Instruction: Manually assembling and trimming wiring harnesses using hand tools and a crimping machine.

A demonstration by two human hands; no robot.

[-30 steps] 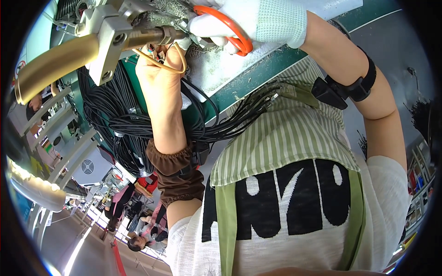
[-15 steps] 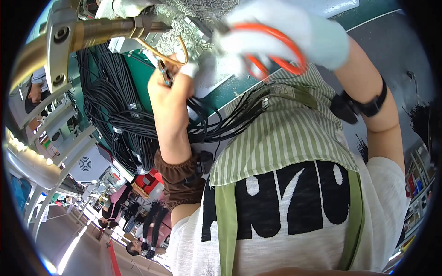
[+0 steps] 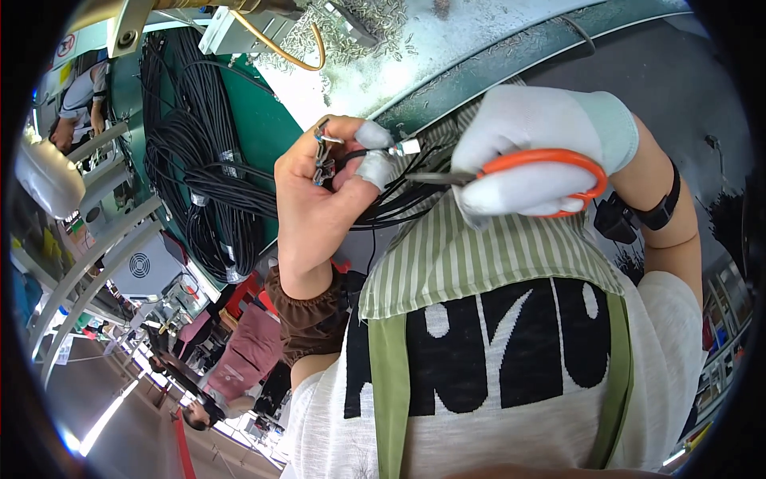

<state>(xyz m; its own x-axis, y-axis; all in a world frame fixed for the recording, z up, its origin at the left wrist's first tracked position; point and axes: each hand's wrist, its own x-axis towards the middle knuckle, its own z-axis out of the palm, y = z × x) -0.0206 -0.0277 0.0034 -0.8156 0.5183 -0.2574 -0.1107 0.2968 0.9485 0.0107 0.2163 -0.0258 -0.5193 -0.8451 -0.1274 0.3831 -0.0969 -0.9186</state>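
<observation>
My left hand (image 3: 311, 199), with white covers on the thumb and a fingertip, pinches a black cable (image 3: 361, 153). A small white tip (image 3: 408, 147) sticks out from the cable on the right. Several more cable ends with bared coloured wires (image 3: 323, 156) lie in the same hand. My right hand (image 3: 527, 128), in a white glove, grips scissors (image 3: 586, 166) with orange handles. Their blades (image 3: 439, 178) point left, below the white tip and apart from it. Both hands are above my striped apron (image 3: 487, 263), just off the bench edge.
Small metal clippings (image 3: 371, 20) are strewn over the bench top (image 3: 319, 92). A bent copper-coloured tube (image 3: 279, 52) hangs above it from a machine. Bundles of black cables (image 3: 203, 160) lie at the left. A person (image 3: 80, 104) is in the background beyond metal rails (image 3: 80, 279).
Both hands have come back from the machine toward my body, the right one with the scissors. The cable ends in my left hand now show plainly.
</observation>
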